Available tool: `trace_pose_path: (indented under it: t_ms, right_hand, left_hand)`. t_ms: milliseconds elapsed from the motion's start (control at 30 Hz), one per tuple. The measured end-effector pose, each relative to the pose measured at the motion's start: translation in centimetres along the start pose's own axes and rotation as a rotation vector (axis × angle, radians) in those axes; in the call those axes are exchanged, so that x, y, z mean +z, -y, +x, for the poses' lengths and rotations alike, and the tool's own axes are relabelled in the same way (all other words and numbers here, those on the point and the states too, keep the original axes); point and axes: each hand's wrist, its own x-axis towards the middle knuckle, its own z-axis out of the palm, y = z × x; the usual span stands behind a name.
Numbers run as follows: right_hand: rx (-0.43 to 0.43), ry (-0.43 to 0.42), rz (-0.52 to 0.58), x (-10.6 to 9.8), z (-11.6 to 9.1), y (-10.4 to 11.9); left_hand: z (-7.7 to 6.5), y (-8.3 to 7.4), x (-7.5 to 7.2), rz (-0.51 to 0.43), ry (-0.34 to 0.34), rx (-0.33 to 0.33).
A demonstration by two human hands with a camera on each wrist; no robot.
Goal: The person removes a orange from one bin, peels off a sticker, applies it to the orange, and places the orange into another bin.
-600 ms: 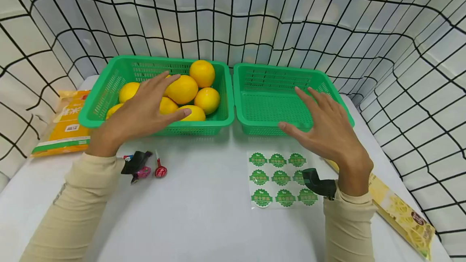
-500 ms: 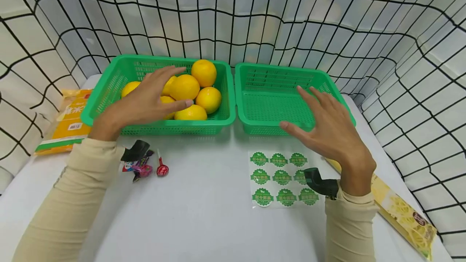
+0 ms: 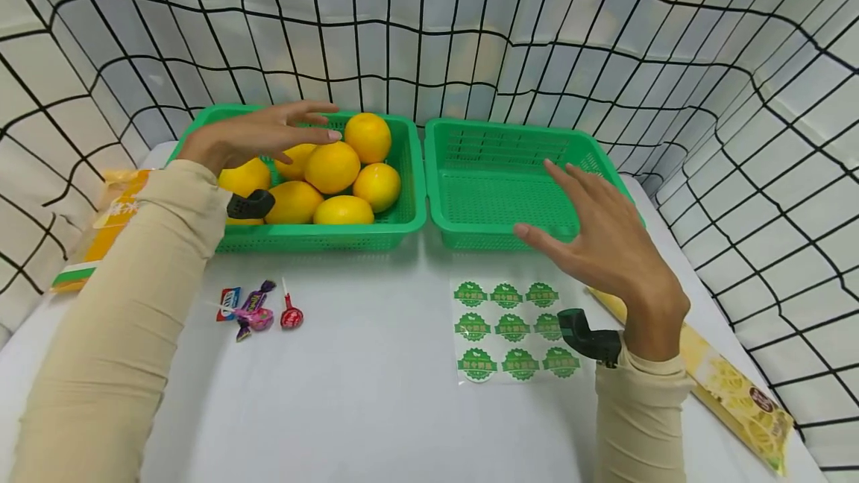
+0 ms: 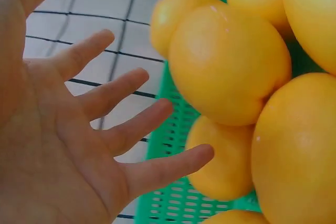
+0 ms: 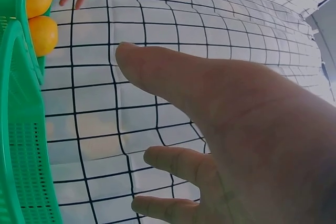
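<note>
Hovering upper left, left hand [image 3: 255,136], fingers apart and empty, is nearer the yellow fruits [image 3: 332,168], heaped below and right of its fingers in the green basket [image 3: 322,239]; right hand [image 3: 607,244], fingers spread, hangs well apart at right.

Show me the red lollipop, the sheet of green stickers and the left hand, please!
Red lollipop [image 3: 291,318]: head view, on its round candy end.
Sheet of green stickers [image 3: 513,327]: head view, on the middle sticker.
Left hand [image 4: 65,129]: left wrist view, on the palm.
</note>
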Motion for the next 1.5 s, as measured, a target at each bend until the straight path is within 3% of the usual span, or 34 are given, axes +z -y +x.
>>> trace_pose_path:
  t_ms: [267,400,667,833,1000,1100,1200,1367,1500]
  right_hand:
    - [0.014,0.025,0.013,0.3,-0.3,-0.3]
    - [-0.001,0.030,0.019,0.0,-0.1,-0.3]
    - [0.001,0.062,0.048,0.1,0.3,0.1]
    - [-0.005,0.082,0.063,0.4,0.3,0.4]
    - [-0.055,0.089,0.073,0.5,0.2,0.6]
    - [-0.097,0.092,0.088,0.7,0.4,0.8]
    - [-0.138,0.097,0.110,0.9,0.5,0.9]
    - [-0.187,0.142,0.152,1.6,0.3,0.9]
    - [-0.218,0.201,0.184,2.7,0.2,0.9]
  left_hand:
    - [2.4,2.1,0.7,-0.022,0.105,-0.074]
    - [2.8,2.5,1.0,-0.018,0.086,-0.071]
    - [4.1,1.8,2.0,0.023,0.051,-0.057]
    - [3.9,1.4,1.9,0.033,0.007,-0.035]
    - [2.6,0.2,1.4,-0.032,-0.068,0.005]
    - [0.8,-1.4,1.7,-0.067,-0.121,0.070]
    - [-1.6,-3.3,2.8,-0.116,-0.128,0.160]
    - [-5.6,-6.4,6.3,-0.172,-0.034,0.324]
    - [-7.9,-7.0,10.3,-0.156,0.085,0.392]
